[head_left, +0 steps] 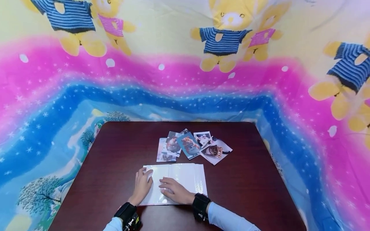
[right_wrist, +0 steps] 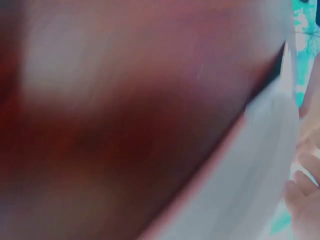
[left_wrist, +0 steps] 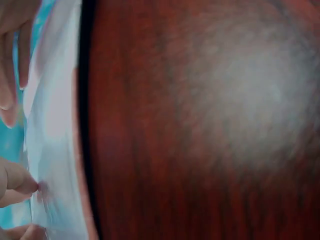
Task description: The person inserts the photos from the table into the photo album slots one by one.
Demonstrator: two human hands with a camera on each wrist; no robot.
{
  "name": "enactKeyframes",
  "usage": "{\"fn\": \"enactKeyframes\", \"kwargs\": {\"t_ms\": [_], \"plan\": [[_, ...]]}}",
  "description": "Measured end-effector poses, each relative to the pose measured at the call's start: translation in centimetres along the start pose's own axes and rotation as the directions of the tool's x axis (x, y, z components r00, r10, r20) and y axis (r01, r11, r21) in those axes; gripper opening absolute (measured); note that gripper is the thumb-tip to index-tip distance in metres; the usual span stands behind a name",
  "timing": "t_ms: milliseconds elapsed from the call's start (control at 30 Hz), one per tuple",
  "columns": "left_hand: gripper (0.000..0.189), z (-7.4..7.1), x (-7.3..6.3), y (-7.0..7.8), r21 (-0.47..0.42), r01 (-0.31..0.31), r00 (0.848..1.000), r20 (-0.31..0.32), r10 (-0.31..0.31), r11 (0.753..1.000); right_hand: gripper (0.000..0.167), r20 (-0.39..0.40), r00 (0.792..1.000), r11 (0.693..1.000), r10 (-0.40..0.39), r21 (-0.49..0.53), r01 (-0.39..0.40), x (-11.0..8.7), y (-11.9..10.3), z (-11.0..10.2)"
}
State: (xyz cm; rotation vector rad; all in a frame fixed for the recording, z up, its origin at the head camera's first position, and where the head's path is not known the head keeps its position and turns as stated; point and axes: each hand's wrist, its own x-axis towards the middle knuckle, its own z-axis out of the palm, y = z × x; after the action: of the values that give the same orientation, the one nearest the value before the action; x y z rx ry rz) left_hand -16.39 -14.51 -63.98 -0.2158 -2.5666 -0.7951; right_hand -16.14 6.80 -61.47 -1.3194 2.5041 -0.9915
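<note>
An open photo album (head_left: 185, 175) with white pages under shiny clear film lies flat on the dark table. My left hand (head_left: 143, 184) rests at the left edge of its left page, fingers slightly bent. In the left wrist view, the tip of a left-hand digit (left_wrist: 22, 182) touches the film. Over the left page, near the fold, my right hand (head_left: 176, 191) spreads with relaxed fingers and holds nothing visible. Beyond the album's far edge lie several loose animal photos, among them a blue-backed hamster picture (head_left: 189, 145) and a cat picture (head_left: 214, 151).
The dark red-brown table (head_left: 245, 189) reflects light near its front. Along its back and sides hangs a printed cloth (head_left: 173, 80) with bears. Each wrist wears a black camera band, such as the right band (head_left: 200, 205).
</note>
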Motion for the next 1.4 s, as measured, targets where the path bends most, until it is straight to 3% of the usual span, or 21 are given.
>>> {"fn": "enactKeyframes", "kwargs": {"t_ms": [133,233,300,367,467,600,733,833,933,1000,1100,1267,1333,1400], "plan": [[0.031,0.3,-0.3,0.4,0.056,-0.026,0.998,-0.054,0.029,0.998,0.031,-0.095,0.995,0.997,-0.008,-0.080,0.000,-1.0,1.9,-1.7],[0.032,0.8,-0.1,1.0,0.053,-0.111,0.991,-0.075,0.115,0.992,0.030,-0.160,0.987,0.990,0.019,-0.135,-0.041,-2.0,3.7,-3.2],[0.031,1.3,0.1,1.6,0.018,-0.211,0.975,-0.072,0.212,0.977,0.032,-0.178,0.982,0.985,0.063,-0.150,-0.091,-2.7,4.8,-4.3],[0.031,1.9,0.2,2.4,-0.038,-0.313,0.949,-0.058,0.311,0.949,0.033,-0.173,0.977,0.974,0.126,-0.163,-0.155,-3.3,5.6,-5.2],[0.032,2.7,0.0,3.6,-0.098,-0.408,0.913,-0.016,0.409,0.908,0.035,-0.137,0.968,0.955,0.212,-0.180,-0.235,-4.0,6.6,-6.2],[0.038,3.6,-0.4,5.1,-0.105,-0.442,0.893,0.040,0.448,0.891,0.031,-0.126,0.964,0.956,0.234,-0.153,-0.252,-4.0,7.6,-6.9],[0.039,4.4,-0.7,5.9,-0.085,-0.452,0.887,0.059,0.457,0.888,0.024,-0.234,0.949,0.972,0.210,-0.053,-0.228,-2.9,8.7,-7.7],[0.039,4.6,-1.0,6.2,-0.061,-0.459,0.885,0.053,0.462,0.886,0.022,-0.355,0.904,0.966,0.239,-0.010,-0.259,-1.5,10.0,-8.5],[0.040,4.6,-1.2,6.2,-0.037,-0.463,0.883,0.069,0.465,0.885,0.026,-0.451,0.829,0.923,0.331,-0.030,-0.384,0.0,11.5,-9.4],[0.041,4.6,-1.3,6.2,-0.022,-0.465,0.881,0.088,0.465,0.885,0.032,-0.478,0.778,0.869,0.408,-0.058,-0.491,1.1,12.5,-10.1],[0.041,4.6,-1.5,6.2,-0.014,-0.462,0.879,0.122,0.461,0.887,0.037,-0.480,0.702,0.762,0.526,-0.100,-0.640,2.6,13.9,-10.8],[0.042,4.7,-1.7,6.4,-0.021,-0.493,0.863,0.113,0.492,0.870,0.042,-0.427,0.575,0.595,0.698,-0.102,-0.797,4.4,15.7,-11.7],[0.043,4.8,-1.6,6.4,-0.019,-0.508,0.857,0.093,0.507,0.861,0.045,-0.402,0.550,0.552,0.733,-0.123,-0.825,4.9,16.2,-11.9],[0.043,4.8,-1.5,6.3,-0.019,-0.513,0.855,0.076,0.513,0.858,0.048,-0.383,0.545,0.535,0.746,-0.141,-0.833,5.3,16.6,-12.0]]}}
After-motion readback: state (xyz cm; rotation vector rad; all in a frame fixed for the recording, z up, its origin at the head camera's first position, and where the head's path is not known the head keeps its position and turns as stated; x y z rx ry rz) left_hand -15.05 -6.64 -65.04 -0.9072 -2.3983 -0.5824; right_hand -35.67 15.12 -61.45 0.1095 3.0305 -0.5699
